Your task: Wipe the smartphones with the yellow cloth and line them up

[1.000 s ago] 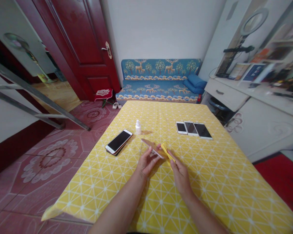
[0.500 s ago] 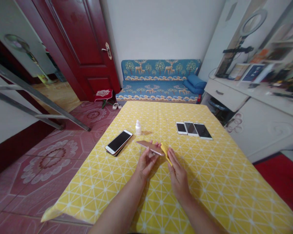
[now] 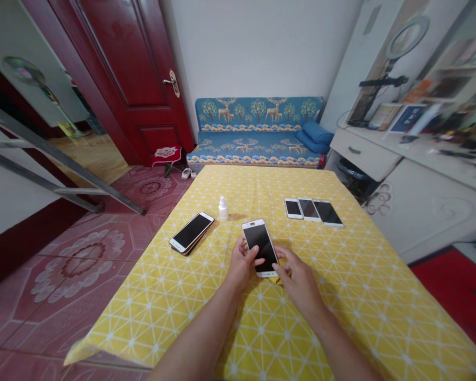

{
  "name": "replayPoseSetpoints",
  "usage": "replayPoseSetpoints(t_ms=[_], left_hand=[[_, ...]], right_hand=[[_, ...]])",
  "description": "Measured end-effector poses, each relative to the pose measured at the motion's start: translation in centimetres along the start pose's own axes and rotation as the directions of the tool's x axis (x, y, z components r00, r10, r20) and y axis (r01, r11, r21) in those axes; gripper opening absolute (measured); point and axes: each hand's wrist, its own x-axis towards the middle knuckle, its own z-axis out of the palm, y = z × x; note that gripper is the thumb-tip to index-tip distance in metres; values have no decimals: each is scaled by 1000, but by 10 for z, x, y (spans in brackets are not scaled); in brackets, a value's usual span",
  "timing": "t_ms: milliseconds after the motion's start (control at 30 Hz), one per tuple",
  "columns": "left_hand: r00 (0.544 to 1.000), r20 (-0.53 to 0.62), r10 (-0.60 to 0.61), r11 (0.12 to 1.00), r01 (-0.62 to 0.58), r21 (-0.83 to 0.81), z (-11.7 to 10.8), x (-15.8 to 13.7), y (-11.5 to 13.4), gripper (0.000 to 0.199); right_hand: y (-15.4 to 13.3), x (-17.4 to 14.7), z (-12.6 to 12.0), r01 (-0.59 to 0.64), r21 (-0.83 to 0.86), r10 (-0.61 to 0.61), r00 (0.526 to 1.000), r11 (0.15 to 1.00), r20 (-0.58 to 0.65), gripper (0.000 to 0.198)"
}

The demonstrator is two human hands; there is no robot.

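Observation:
A white-framed smartphone (image 3: 265, 238) is held over the table, tilted, with its dark screen facing up at me. My left hand (image 3: 244, 260) wraps its left edge, thumb lying on the screen. At the lower right corner, my right hand (image 3: 295, 272) grips the phone between thumb and fingers. The yellow cloth is hardly distinguishable from the tablecloth, so I cannot tell whether it is behind the phone. Left of the hands lies another white-framed smartphone (image 3: 191, 232) on top of a darker one. A small white bottle (image 3: 223, 209) stands upright beyond my left hand.
Three smartphones (image 3: 310, 210) lie side by side at the right on the yellow patterned tablecloth (image 3: 174, 317). A blue sofa (image 3: 257, 140) stands past the table's far edge. To the right is a white cabinet (image 3: 432, 196), and a metal ladder-like frame (image 3: 91, 182) leans at left.
The held phone has turned from its pinkish back to its screen and now points away from me. My right hand moved from the yellow cloth at its end onto the phone's corner.

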Motion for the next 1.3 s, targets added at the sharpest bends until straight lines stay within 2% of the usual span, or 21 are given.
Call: replayPoseSetpoints(t_ms=[133, 267, 367, 433, 533, 567, 667, 767, 833, 900, 967, 1067, 1167, 1300], left_hand=[[994, 79, -69, 998, 70, 0, 1, -3, 0, 51], [975, 197, -105, 993, 112, -24, 0, -3, 3, 50], [971, 228, -75, 989, 101, -104, -1, -2, 9, 56], [973, 226, -54, 987, 87, -137, -2, 0, 11, 54], [977, 204, -63, 987, 91, -131, -3, 3, 11, 50], [978, 198, -70, 988, 96, -122, -3, 4, 9, 49], [979, 187, -76, 988, 99, -114, -3, 6, 6, 46], [981, 177, -80, 985, 104, -136, -3, 7, 5, 44], [982, 169, -90, 983, 115, -145, -3, 7, 5, 42], [982, 165, -94, 982, 119, -147, -4, 7, 5, 41], [981, 170, -91, 983, 116, -143, -4, 7, 5, 39], [979, 183, -87, 983, 115, -144, -5, 7, 3, 38], [979, 182, -95, 980, 124, -156, -5, 7, 3, 38], [981, 162, -104, 978, 130, -165, -5, 7, 2, 40]], right_hand=[[23, 5, 2, -98, 143, 90, 994, 985, 55, 34], [28, 4, 1, -160, 308, 139, 986, 938, 88, 27], [33, 9, -8, -188, 441, 207, 978, 878, 6, 32], [45, 19, -20, -210, 464, 278, 957, 860, -81, 33], [78, 39, -38, -237, 313, 305, 933, 920, -190, 38], [89, 45, -43, -246, 226, 293, 934, 942, -206, 40], [116, 57, -50, -278, 128, 301, 928, 952, -219, 37], [121, 57, -52, -309, 53, 312, 917, 950, -249, 39], [117, 51, -51, -317, -85, 281, 914, 944, -294, 43], [111, 44, -47, -267, -284, 169, 930, 921, -325, 48], [108, 37, -41, -142, -448, -3, 952, 883, -307, 52], [112, 29, -25, 69, -519, -193, 963, 852, -190, 57], [120, 27, -12, 162, -537, -234, 970, 828, -68, 55], [124, 33, -7, 164, -568, -223, 974, 806, -35, 53]])
